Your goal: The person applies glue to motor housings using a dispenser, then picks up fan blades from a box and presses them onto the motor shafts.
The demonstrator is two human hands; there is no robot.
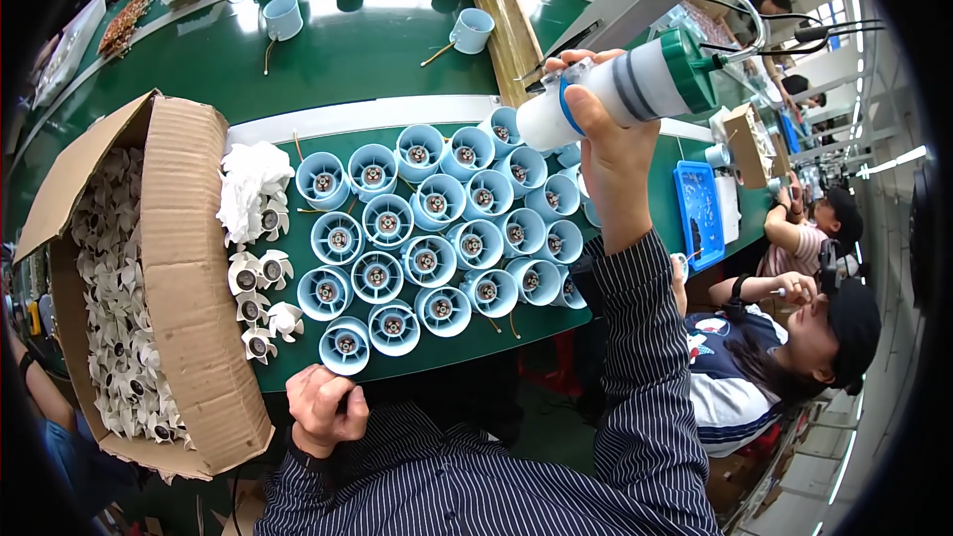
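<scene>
White green-capped tool (635,84) sits, in the head view, in the right hand (617,144), whose fingers clamp and partly hide it. Blue cups (435,201) stand left of them, some blocked. The left hand (326,409) curls its fingers; whether they hold anything, I cannot tell.

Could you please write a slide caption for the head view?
Right hand holding a white, green-capped cylinder near light-blue housings; left hand loosely curled.

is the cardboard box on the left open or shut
Open: its flap stands spread outward, and the white fans inside the box show.
</scene>
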